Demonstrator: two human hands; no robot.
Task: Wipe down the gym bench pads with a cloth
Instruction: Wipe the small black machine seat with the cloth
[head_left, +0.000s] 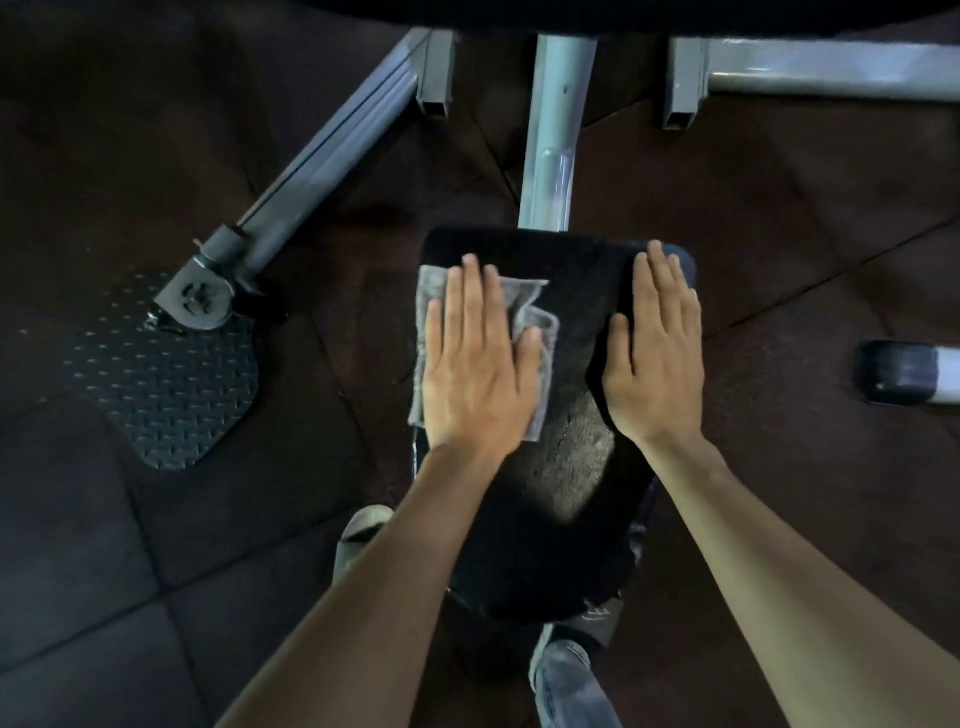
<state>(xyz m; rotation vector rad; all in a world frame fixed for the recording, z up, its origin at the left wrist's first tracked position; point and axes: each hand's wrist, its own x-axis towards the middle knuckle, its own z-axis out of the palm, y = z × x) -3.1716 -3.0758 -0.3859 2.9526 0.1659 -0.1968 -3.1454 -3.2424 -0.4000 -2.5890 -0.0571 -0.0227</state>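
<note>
Cloth (524, 312) pressed flat on pad (566, 467), left side, under left hand (475, 364), fingers straight. Right hand (654, 353) laid flat, nothing grasped. Cloth judged limp, light; best driven by palm.

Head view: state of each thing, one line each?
Left hand: flat, pressing the cloth onto the pad.
Right hand: flat, bare on the pad's right edge.
Cloth: rumpled, spread on the pad's left side, mostly under the left hand.
Pad: dark, with a glossy patch between the forearms.
Footplate: flat on the floor, untouched.
</note>
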